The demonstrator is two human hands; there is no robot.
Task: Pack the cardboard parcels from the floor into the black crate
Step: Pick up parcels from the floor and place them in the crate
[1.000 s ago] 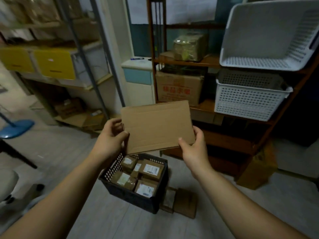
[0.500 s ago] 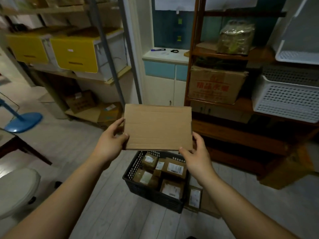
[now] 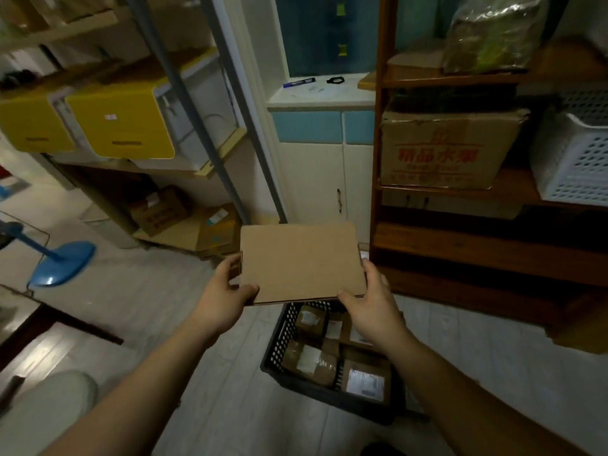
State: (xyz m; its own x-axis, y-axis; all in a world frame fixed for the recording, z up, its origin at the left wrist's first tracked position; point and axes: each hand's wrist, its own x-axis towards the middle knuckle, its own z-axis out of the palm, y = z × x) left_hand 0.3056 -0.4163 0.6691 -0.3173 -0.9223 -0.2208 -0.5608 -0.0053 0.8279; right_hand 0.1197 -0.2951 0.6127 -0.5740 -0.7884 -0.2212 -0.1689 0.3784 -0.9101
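Fingers grip the parcel; shelf carton reads 精品水果.

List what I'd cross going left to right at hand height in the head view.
Blue stand base → left hand → flat cardboard parcel, gripped at its two sides by the hands → right hand → wooden shelf unit.

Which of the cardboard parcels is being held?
The wide flat parcel, gripped between the left hand and right hand above the black crate; the smaller labelled parcels lie inside it.
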